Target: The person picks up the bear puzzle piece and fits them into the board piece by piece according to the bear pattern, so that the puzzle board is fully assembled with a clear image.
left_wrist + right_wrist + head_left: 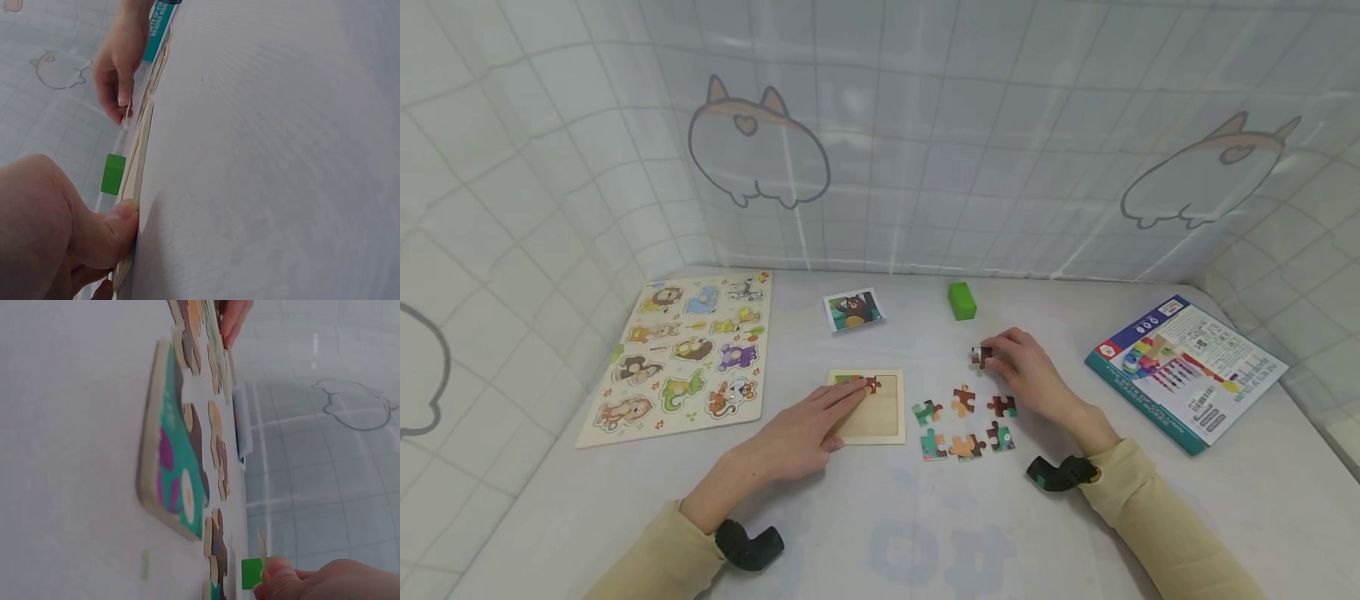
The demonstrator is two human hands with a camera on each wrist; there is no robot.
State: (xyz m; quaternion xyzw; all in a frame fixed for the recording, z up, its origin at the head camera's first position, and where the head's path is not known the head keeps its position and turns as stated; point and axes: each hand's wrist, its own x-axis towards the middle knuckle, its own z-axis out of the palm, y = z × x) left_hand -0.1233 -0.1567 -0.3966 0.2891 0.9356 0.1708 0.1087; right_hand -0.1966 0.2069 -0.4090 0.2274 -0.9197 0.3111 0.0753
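Observation:
My left hand [797, 429] lies over the left side of a small wooden puzzle tray [901, 417]. Its fingers stretch straight across the upper left, where a brown and green puzzle piece [872, 384] sits in the top of the recess. In the left wrist view the thumb [125, 209] touches the tray's near edge. Right of the tray, my right hand [1026, 375] pinches a brown and white jigsaw piece [980, 357] between thumb and fingers; it shows edge-on in the right wrist view. Several loose jigsaw pieces [964, 400] lie between the hands.
An animal peg puzzle board [760, 333] lies at the left. A bear picture card [854, 310] and a green block [962, 301] are farther back. At the right is a boxed toy set [1187, 371]. A tiled-pattern curtain [910, 167] closes off the back.

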